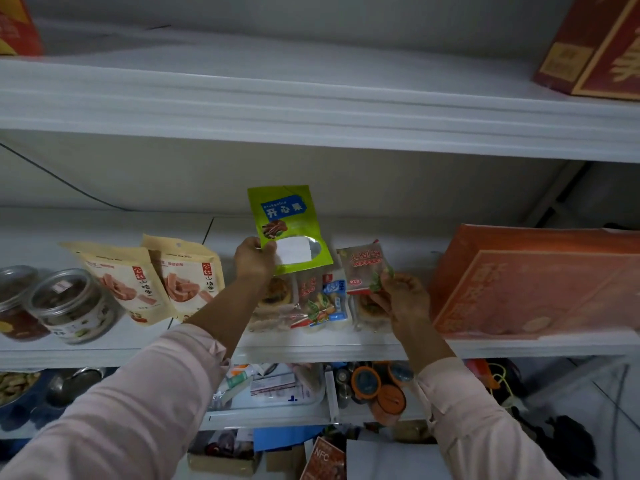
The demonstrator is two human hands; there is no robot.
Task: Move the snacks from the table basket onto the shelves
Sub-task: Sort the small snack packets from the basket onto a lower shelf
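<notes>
Hands are apart, and each one holds a snack. Your left hand point(254, 259) pinches the bottom corner of a green pouch point(291, 230) and holds it up on end, over the back of the middle shelf point(311, 348). Your right hand point(403, 299) curls its fingers round a small red packet point(365, 268), at three o'clock from the green pouch. Between your hands, at six o'clock from the green pouch, a row of small snack packs point(318, 299) lies on that same shelf.

At nine o'clock from your left hand stand two tan pouches point(138, 282), and farther that way two clear jars point(69, 303). At three o'clock from your right hand sits a big orange box point(533, 282). Up at one o'clock, on the top shelf point(311, 109), is a red box point(595, 46).
</notes>
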